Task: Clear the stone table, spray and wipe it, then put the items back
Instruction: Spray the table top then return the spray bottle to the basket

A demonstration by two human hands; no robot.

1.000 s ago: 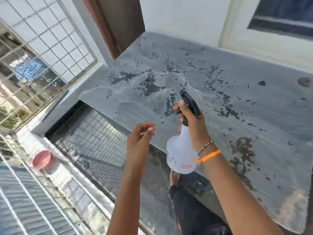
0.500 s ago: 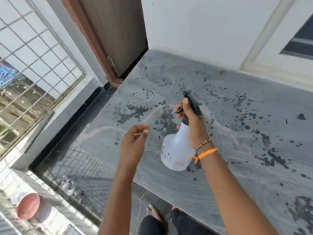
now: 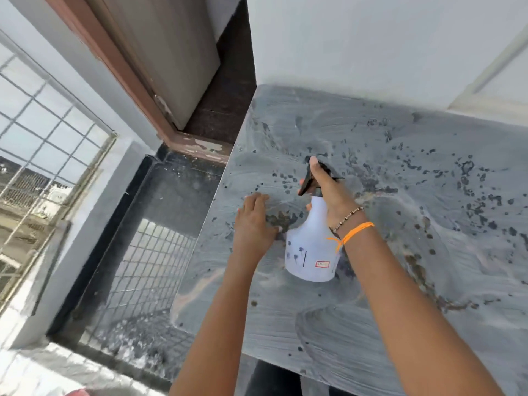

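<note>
The grey stone table fills the right side of the view, speckled with dark wet drops and brown stains. My right hand grips the neck and black trigger of a white spray bottle, held just above the table's left part. My left hand is beside the bottle on its left, fingers extended and slightly spread over the stone near the left edge, holding nothing. No other items are on the table.
A brown-framed door stands at the far left of the table. A white wall runs behind it. A metal grille window and a dark ledge lie to the left, below the table edge.
Both hands have moved toward the table's left end with the bottle. My left hand has gone from curled to flat over the stone. The view has swung left toward the door.
</note>
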